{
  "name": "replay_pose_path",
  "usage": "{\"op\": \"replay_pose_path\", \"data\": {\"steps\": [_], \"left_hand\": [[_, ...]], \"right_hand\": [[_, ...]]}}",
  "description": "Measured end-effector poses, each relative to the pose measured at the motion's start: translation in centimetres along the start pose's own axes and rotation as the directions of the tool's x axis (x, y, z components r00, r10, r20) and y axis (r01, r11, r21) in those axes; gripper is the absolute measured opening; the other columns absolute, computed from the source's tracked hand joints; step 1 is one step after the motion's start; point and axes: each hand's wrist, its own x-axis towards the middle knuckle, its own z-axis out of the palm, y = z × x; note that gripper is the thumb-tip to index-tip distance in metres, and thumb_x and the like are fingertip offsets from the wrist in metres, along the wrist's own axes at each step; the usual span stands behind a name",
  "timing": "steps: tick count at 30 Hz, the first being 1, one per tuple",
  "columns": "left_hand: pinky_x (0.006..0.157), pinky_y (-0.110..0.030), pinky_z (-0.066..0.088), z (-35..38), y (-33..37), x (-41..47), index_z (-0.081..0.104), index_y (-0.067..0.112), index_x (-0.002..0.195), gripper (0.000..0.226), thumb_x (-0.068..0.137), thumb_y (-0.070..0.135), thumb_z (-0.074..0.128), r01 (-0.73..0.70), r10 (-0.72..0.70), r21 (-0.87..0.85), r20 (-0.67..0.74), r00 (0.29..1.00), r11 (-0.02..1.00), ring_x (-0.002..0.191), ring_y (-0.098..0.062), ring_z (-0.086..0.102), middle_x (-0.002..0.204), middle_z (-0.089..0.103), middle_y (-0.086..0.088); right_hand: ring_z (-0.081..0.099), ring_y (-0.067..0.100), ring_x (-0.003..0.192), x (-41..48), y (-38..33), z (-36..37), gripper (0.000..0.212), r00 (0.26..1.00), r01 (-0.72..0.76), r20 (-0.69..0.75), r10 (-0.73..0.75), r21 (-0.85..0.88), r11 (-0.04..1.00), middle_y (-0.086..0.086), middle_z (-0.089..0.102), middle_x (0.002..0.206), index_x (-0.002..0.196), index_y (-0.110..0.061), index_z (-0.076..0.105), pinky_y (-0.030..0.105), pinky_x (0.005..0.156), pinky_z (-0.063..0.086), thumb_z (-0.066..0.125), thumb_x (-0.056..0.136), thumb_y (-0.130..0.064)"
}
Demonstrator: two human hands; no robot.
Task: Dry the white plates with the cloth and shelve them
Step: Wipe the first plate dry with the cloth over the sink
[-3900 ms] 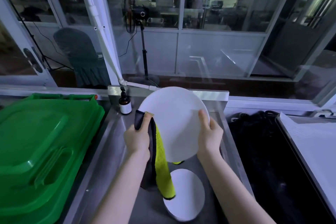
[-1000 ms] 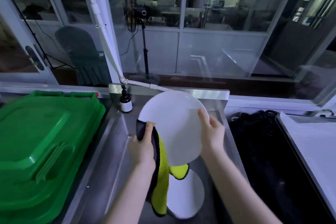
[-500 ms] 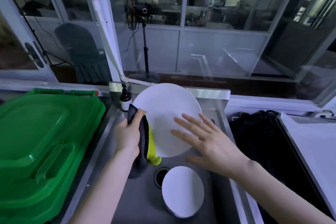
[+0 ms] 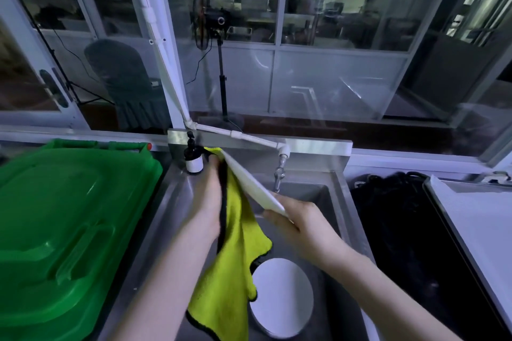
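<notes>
Nearest, low in the sink (image 4: pixel 329 202), a second plate (image 4: pixel 282 299) lies flat on the steel floor, round, plain white and unmarked; the cloth's hanging corner covers its left edge. The cloth (image 4: pixel 230 257) is yellow-green with a dark hem and droops in loose folds from the left hand (image 4: pixel 210 196), which is curled round its upper part and holds it against the plate (image 4: pixel 249 183) near the top rim; that hand is blurred, so its fingers cannot be told apart. The plate hangs in the air above the sink, turned almost edge-on, a thin white sliver slanting from upper left to lower right. The right hand (image 4: pixel 293 219) pinches its lower rim, thumb on the near face and fingers curled behind. To the left of the sink, a large green bin (image 4: pixel 69 216) lies with its moulded lid shut, so its contents are hidden. To the right sits a dark heap (image 4: pixel 393 230), too dim to tell what it is, and beyond it a white board (image 4: pixel 476 230). At the sink's back left corner stands a dark pump bottle (image 4: pixel 194 158) with a white label on which no writing can be read. A tap (image 4: pixel 279 171) hangs over the back of the basin from a white pipe (image 4: pixel 166 69). Behind the glass stand a covered chair (image 4: pixel 124 86) and a fan (image 4: pixel 219 63) on a pole.
</notes>
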Motion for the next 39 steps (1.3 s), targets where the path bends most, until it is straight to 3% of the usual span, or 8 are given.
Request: {"op": "replay_pose_path", "data": {"steps": [1, 5, 12, 19, 24, 26, 33, 39], "left_hand": [[0.082, -0.036, 0.059, 0.7, -0.6, -0.4, 0.067, 0.019, 0.106, 0.047, 0.093, 0.059, 0.046, -0.039, 0.038, 0.058, 0.007, 0.999, 0.998, 0.091, -0.018, 0.071, 0.099, 0.072, -0.009], [0.116, -0.032, 0.026, 2.7, -2.8, -1.6, 0.035, 0.019, 0.146, 0.064, 0.094, 0.055, 0.034, -0.33, 0.289, 0.293, 0.175, 0.941, 0.897, 0.137, -0.019, 0.04, 0.151, 0.043, -0.008], [0.12, -0.042, 0.01, 3.4, -5.9, -2.8, 0.033, 0.033, 0.141, 0.042, 0.099, 0.034, 0.031, -0.832, 0.679, 0.347, 0.48, 0.555, 0.434, 0.138, 0.001, 0.018, 0.141, 0.029, 0.019], [0.121, -0.049, 0.016, 3.3, -2.3, -0.3, 0.029, 0.019, 0.149, 0.052, 0.098, 0.029, 0.034, -0.721, 0.564, 0.347, 0.456, 0.689, 0.599, 0.149, -0.022, 0.021, 0.159, 0.025, 0.0], [0.113, -0.064, 0.025, 3.3, -4.6, -3.3, 0.041, 0.019, 0.145, 0.048, 0.098, 0.028, 0.034, -0.902, 0.626, 0.369, 0.655, 0.424, 0.224, 0.139, -0.03, 0.034, 0.149, 0.042, -0.007], [0.111, -0.062, 0.026, 3.7, -4.1, -2.8, 0.046, 0.015, 0.143, 0.049, 0.099, 0.03, 0.032, -0.907, 0.592, 0.373, 0.693, 0.412, 0.194, 0.137, -0.028, 0.037, 0.146, 0.047, -0.008], [0.119, -0.05, 0.017, 3.1, -2.8, -0.5, 0.031, 0.015, 0.15, 0.056, 0.097, 0.032, 0.03, -0.716, 0.489, 0.473, 0.524, 0.697, 0.514, 0.148, -0.021, 0.023, 0.159, 0.03, -0.003], [0.116, -0.058, 0.019, 3.4, -4.7, -2.0, 0.033, 0.031, 0.149, 0.047, 0.102, 0.035, 0.028, -0.914, 0.55, 0.38, 0.737, 0.392, 0.143, 0.145, -0.018, 0.026, 0.153, 0.038, 0.005]], "right_hand": [[0.053, 0.01, 0.074, 0.1, -0.5, 0.3, 0.012, 0.997, -0.067, -0.028, 0.07, 0.112, 0.992, 0.011, 0.062, 0.081, 0.1, -0.027, 0.067, 0.029, 0.069, 0.043, 0.055, 0.099, -0.025], [0.044, 0.014, 0.067, 0.3, -1.3, 1.6, 0.064, 0.94, -0.195, -0.156, 0.305, 0.488, 0.851, 0.002, 0.046, 0.07, 0.081, 0.003, 0.049, 0.033, 0.061, 0.034, 0.05, 0.089, -0.06], [0.059, 0.003, 0.073, 2.3, -0.6, -0.4, 0.057, 0.853, -0.201, -0.288, 0.435, 0.587, 0.784, -0.008, 0.067, 0.075, 0.081, -0.017, 0.071, 0.02, 0.068, 0.048, 0.046, 0.091, -0.067], [0.054, 0.008, 0.063, 0.5, -0.4, 0.1, 0.073, 0.836, -0.26, -0.284, 0.47, 0.549, 0.794, -0.005, 0.06, 0.066, 0.079, -0.006, 0.061, 0.026, 0.058, 0.044, 0.049, 0.078, -0.077], [0.061, 0.012, 0.08, 1.5, 0.4, -0.5, 0.07, 0.798, -0.246, -0.291, 0.528, 0.643, 0.726, 0.003, 0.07, 0.081, 0.092, -0.008, 0.066, 0.034, 0.074, 0.05, 0.051, 0.077, -0.075], [0.064, 0.015, 0.085, 1.3, 0.9, -0.1, 0.067, 0.8, -0.247, -0.277, 0.533, 0.657, 0.712, 0.013, 0.075, 0.09, 0.094, -0.011, 0.071, 0.038, 0.081, 0.052, 0.052, 0.079, -0.074], [0.067, 0.017, 0.075, -0.1, 1.3, 0.2, 0.075, 0.806, -0.286, -0.235, 0.544, 0.65, 0.704, 0.018, 0.074, 0.086, 0.088, -0.008, 0.071, 0.037, 0.069, 0.051, 0.056, 0.074, -0.08], [0.072, 0.027, 0.1, 0.6, 1.2, -0.4, 0.055, 0.777, -0.298, -0.215, 0.592, 0.702, 0.647, 0.021, 0.074, 0.102, 0.09, -0.013, 0.075, 0.053, 0.095, 0.052, 0.057, 0.085, -0.066]]}}
